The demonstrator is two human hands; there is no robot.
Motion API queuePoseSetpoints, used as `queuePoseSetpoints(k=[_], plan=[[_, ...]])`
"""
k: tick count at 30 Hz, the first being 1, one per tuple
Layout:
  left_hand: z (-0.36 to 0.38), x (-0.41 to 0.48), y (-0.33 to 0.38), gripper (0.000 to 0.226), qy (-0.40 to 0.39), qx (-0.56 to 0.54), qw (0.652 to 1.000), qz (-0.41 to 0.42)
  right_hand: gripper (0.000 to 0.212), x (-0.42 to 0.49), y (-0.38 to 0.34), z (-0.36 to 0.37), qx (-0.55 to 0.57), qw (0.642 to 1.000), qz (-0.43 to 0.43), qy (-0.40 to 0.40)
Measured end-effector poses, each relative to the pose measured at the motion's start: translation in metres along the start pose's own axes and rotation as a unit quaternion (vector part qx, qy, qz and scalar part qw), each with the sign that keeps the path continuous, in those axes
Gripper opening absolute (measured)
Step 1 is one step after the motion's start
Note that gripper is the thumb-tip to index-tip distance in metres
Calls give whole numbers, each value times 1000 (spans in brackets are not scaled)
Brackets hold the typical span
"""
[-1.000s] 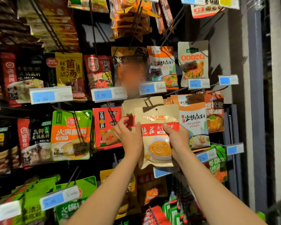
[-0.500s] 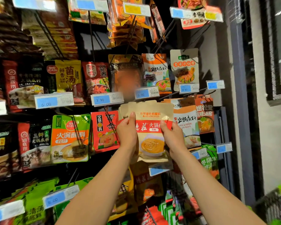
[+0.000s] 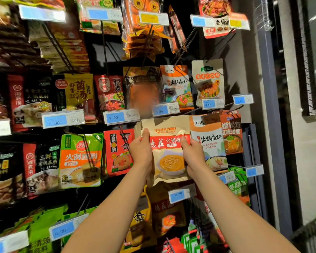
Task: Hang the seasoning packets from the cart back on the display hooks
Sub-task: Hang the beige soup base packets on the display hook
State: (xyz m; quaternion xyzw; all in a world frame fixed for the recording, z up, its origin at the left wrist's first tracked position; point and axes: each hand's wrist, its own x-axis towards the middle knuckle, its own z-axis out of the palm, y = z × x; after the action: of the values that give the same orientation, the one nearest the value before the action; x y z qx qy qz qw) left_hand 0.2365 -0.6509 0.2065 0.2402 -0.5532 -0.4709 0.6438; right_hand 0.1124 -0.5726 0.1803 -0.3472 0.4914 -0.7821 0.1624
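- Hands both grip the tan sauce packet [image 3: 169, 152]: left hand [image 3: 141, 152] and right hand [image 3: 192, 154] pinch its sides, just under the 6.80 price tag [image 3: 165, 109]
- Keep its top level, I'd say, so the slot meets the hook
- Bone-broth packet [image 3: 207, 143] crowds it just right of that tag

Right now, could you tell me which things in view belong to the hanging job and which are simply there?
Job in hand:
- beige sauce packet
- left hand and right hand, gripping its sides

Just there:
- green packet
- 3.90 price tag
- white-and-orange packet beside it
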Motion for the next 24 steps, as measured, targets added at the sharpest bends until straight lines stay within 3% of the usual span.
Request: queuePoseSetpoints(k=[14, 24], plan=[[3, 27, 0, 40, 17, 17, 1000, -16, 32, 24, -4, 15, 3, 999, 51, 6], [14, 37, 11, 35, -23, -7, 1000, -15, 33, 30, -4, 14, 15, 999, 40, 13]])
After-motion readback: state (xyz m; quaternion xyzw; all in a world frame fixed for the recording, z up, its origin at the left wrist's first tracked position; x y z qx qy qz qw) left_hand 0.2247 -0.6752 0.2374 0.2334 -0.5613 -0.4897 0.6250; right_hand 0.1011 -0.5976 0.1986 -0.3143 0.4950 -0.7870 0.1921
